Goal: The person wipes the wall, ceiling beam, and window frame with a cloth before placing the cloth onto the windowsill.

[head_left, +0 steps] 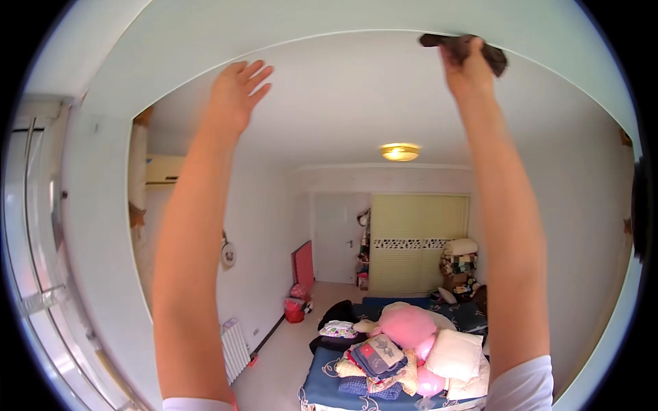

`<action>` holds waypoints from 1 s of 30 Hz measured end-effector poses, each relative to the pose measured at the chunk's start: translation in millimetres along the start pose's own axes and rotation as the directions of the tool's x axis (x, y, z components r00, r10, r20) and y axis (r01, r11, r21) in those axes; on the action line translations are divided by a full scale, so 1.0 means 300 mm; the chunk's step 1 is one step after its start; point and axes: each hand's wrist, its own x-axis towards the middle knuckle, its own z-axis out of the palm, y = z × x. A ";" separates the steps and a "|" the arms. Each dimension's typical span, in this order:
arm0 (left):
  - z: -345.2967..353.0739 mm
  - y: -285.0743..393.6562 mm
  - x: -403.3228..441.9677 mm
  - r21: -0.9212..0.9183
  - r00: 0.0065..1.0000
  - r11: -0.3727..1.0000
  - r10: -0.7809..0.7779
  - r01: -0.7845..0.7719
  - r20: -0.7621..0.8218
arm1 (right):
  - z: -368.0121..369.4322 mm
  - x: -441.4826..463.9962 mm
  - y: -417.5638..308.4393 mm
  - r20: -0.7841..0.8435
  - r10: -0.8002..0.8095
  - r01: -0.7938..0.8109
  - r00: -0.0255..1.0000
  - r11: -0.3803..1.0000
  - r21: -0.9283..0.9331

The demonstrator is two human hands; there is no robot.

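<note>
Both of my arms are raised toward the white top edge (329, 35) of a wide opening that frames a bedroom. My right hand (473, 65) grips a crumpled dark brown cloth (497, 58) against the underside of that edge. Part of the cloth sticks out on either side of the fingers. On the other side, my left hand (240, 89) is held up empty, fingers spread, a little below the edge. It appears apart from the frame.
Beyond the opening, a bed (322, 383) carries piled clothes, a pink plush toy (406, 325) and a white pillow (454, 354). A lit ceiling lamp (400, 152) hangs farther back. A white radiator (234, 351) stands at left. A metal-framed glass door (34, 226) borders the far left.
</note>
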 end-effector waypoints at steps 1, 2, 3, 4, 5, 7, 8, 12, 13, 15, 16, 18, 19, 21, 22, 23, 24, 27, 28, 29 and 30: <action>-0.005 -0.012 -0.008 0.018 1.000 1.000 -0.013 0.013 0.002 | -0.005 0.015 -0.001 -0.018 0.002 -0.001 1.000 1.000 0.014; -0.010 -0.016 -0.017 0.033 1.000 0.999 -0.026 0.026 0.004 | -0.016 0.037 -0.004 -0.029 0.007 -0.006 1.000 1.000 0.010; -0.014 -0.016 -0.030 0.045 0.999 0.999 -0.022 0.023 -0.025 | -0.018 0.051 -0.002 -0.041 0.008 -0.008 0.999 1.000 0.002; -0.011 -0.021 -0.044 0.054 0.998 0.997 -0.046 0.048 -0.045 | -0.002 0.033 -0.004 -0.039 -0.001 0.001 0.999 1.000 -0.004; -0.012 -0.028 -0.057 0.060 0.995 0.995 -0.071 0.075 -0.063 | 0.004 0.019 -0.011 -0.038 -0.013 0.013 0.999 1.000 -0.012; -0.021 -0.033 -0.088 0.088 0.993 0.992 -0.077 0.085 -0.094 | 0.002 0.022 -0.024 -0.029 0.027 -0.027 0.999 1.000 0.004; -0.021 -0.020 -0.095 0.111 0.992 0.990 -0.074 0.085 -0.098 | -0.002 0.016 -0.023 -0.023 0.029 -0.029 0.999 1.000 -0.003; -0.005 -0.023 -0.085 0.164 0.989 0.983 -0.057 0.080 -0.139 | -0.012 0.020 -0.032 -0.002 0.026 -0.026 1.000 1.000 0.006; -0.009 -0.034 -0.084 0.146 0.986 0.986 -0.059 0.081 -0.153 | -0.031 0.028 -0.034 -0.012 0.028 -0.028 1.000 1.000 0.005; -0.013 -0.059 -0.081 0.130 0.983 0.988 -0.056 0.079 -0.174 | -0.043 0.044 -0.041 0.040 -0.021 0.021 0.999 1.000 -0.015; -0.011 -0.084 -0.086 0.114 0.985 0.988 -0.083 0.101 -0.151 | -0.032 0.035 -0.046 0.004 -0.014 0.014 1.000 0.999 -0.032; -0.016 -0.090 -0.099 0.104 0.984 0.988 -0.096 0.112 -0.148 | -0.028 0.055 -0.049 -0.032 0.019 -0.020 0.999 0.999 -0.034; -0.012 -0.095 -0.102 0.082 0.984 0.990 -0.102 0.114 -0.143 | -0.015 0.034 -0.056 -0.036 0.006 -0.008 0.999 0.999 -0.048; -0.019 -0.087 -0.098 0.051 0.986 0.992 -0.108 0.115 -0.127 | 0.011 -0.007 -0.073 -0.076 -0.008 0.001 0.997 0.995 -0.096; -0.023 -0.087 -0.083 0.014 0.987 0.996 -0.087 0.090 -0.138 | 0.013 -0.001 -0.072 -0.074 -0.019 0.011 0.997 0.995 -0.103; -0.032 -0.086 -0.067 -0.024 0.987 0.997 -0.070 0.067 -0.147 | 0.008 0.015 -0.067 -0.087 -0.018 0.009 0.996 0.995 -0.104; -0.043 -0.083 -0.051 -0.035 0.988 0.997 -0.073 0.069 -0.134 | 0.010 0.028 -0.062 -0.100 -0.019 0.008 0.995 0.994 -0.105; -0.089 -0.044 -0.011 -0.012 0.998 0.999 -0.035 0.035 -0.061 | 0.006 0.053 -0.034 -0.111 -0.021 0.014 0.994 0.998 -0.063; -0.113 -0.025 0.011 -0.022 0.996 0.999 -0.032 0.031 -0.084 | 0.009 0.062 -0.015 -0.118 -0.042 0.034 0.992 0.997 -0.070; -0.130 -0.011 0.027 -0.034 0.994 0.999 -0.031 0.028 -0.108 | 0.005 0.073 0.002 -0.108 -0.033 0.028 0.994 0.998 -0.055; -0.152 0.006 0.042 -0.043 0.995 0.999 -0.033 0.029 -0.091 | 0.001 0.080 0.020 -0.096 -0.023 0.020 0.995 0.999 -0.036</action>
